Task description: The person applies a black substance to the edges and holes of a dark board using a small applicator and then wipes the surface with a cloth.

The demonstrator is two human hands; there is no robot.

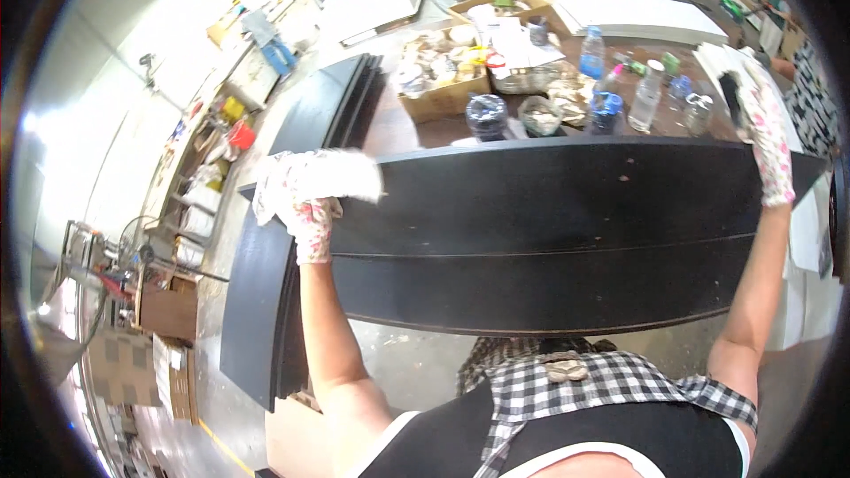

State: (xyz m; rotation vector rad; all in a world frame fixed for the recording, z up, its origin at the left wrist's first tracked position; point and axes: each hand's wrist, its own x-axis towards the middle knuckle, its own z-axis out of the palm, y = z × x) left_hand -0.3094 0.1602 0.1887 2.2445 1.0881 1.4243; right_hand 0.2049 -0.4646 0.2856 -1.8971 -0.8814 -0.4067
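A long black board (549,190) lies across the bench in front of me, its upper face marked with a few small pale specks. A second black board (531,288) sits along its near side, with a thin seam between them. My left hand (305,212), in a floral glove, is closed on a white cloth (341,175) at the left end of the far board. Over the right end is my right hand (766,133), in a matching glove. Its fingers are closed around a dark, narrow object (731,99), blurred and partly hidden, whose kind I cannot tell.
Behind the boards, the brown bench holds a cardboard box (443,97) of small items, plastic bottles (646,96) and jars (487,115). Stacked black panels (257,319) stand at left. White panels (637,18) lie at the back. Other people (270,40) are at far left and right.
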